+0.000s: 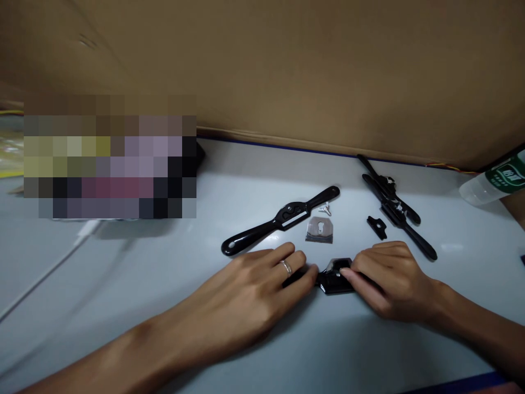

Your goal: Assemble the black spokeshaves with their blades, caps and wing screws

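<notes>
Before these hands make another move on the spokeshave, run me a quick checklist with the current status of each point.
1. Held spokeshave steadied: ok; the left hand is on one handle, the right hand on the other side.
2. Blade seated in the held spokeshave: cannot tell; fingers cover part of it.
3. Blade fitted in the bare spokeshave body: not ok; its slot is open and a loose slotted blade lies beside it.
4. Screws in sight: ok, clustered just beyond the loose blade; exact count unclear.
5. Black cap piece in sight: ok, loose on the table beyond the right hand.
</notes>
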Tool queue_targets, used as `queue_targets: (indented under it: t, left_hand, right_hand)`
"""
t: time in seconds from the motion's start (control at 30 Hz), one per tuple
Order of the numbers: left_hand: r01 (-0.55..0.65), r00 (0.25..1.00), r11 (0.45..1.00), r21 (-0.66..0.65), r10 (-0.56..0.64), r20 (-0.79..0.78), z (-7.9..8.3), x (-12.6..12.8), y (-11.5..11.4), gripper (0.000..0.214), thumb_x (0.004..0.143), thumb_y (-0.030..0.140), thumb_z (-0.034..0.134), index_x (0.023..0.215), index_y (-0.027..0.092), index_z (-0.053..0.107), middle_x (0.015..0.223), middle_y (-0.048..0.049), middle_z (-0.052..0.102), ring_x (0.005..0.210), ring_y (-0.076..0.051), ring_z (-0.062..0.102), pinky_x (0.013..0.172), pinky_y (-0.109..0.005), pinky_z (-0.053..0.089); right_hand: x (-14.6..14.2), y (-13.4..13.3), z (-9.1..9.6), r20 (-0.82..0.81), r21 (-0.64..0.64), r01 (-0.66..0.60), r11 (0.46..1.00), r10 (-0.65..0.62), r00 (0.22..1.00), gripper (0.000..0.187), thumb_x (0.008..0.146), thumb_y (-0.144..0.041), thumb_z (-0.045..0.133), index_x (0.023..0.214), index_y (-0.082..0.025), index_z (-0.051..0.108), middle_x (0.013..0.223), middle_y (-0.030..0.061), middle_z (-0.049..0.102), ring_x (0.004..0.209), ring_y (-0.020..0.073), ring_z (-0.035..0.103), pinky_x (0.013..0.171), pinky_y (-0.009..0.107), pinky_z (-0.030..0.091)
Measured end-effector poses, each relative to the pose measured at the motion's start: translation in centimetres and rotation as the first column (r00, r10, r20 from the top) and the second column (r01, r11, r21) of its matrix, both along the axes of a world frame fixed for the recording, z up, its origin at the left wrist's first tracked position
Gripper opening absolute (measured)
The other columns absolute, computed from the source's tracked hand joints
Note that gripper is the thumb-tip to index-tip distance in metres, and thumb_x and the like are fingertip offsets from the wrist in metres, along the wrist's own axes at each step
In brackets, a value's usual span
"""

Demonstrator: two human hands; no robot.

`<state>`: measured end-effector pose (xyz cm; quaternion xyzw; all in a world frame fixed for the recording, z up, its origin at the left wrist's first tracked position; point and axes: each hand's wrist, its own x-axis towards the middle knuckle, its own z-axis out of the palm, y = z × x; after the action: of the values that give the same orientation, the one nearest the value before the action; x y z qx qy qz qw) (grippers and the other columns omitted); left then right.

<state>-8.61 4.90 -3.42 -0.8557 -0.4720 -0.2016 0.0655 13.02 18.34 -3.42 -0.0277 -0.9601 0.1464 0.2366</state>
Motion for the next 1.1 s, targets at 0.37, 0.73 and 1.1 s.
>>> queue_targets:
  t: [0.37,0.73,1.1]
  left_hand:
    - [0.001,1.000,1.000,-0.017,-0.002,-0.006,-0.2,-0.1,-0.1,0.032,0.103,0.010,0.032,0.110,0.009,0.063,0.089,-0.0079,0.065,0.080,-0.021,0.060,0.063,-0.032,0.050]
    - [0.000,1.000,1.000,0.000,0.000,0.006,-0.1,-0.1,0.0,0.031,0.103,0.009,0.032,0.108,0.011,0.063,0.087,-0.0070,0.065,0.075,-0.019,0.058,0.059,-0.030,0.048]
    - [0.000,1.000,1.000,-0.009,0.000,0.011,0.1,0.0,-0.1,0.031,0.101,0.008,0.033,0.102,0.012,0.064,0.085,-0.0065,0.065,0.072,-0.019,0.057,0.058,-0.031,0.048]
  right_hand:
    - [-0.1,0.1,0.7,-0.016,0.025,-0.035,0.999,0.035,0.999,0.033,0.093,-0.010,0.055,0.061,-0.019,0.052,0.052,-0.0041,0.047,0.047,0.0104,0.036,0.048,0.031,0.031]
    - [-0.5,0.6,2.2,0.138,-0.700,0.260,0.665,-0.231,0.963,0.015,0.100,-0.028,0.053,0.102,-0.021,0.066,0.090,0.0019,0.072,0.083,0.0144,0.068,0.074,0.027,0.053]
    - [-0.5,0.2,1.6,0.124,-0.714,0.164,0.681,-0.109,0.986,0.016,0.101,-0.023,0.049,0.109,-0.020,0.063,0.089,0.0017,0.073,0.084,0.0135,0.070,0.076,0.026,0.053]
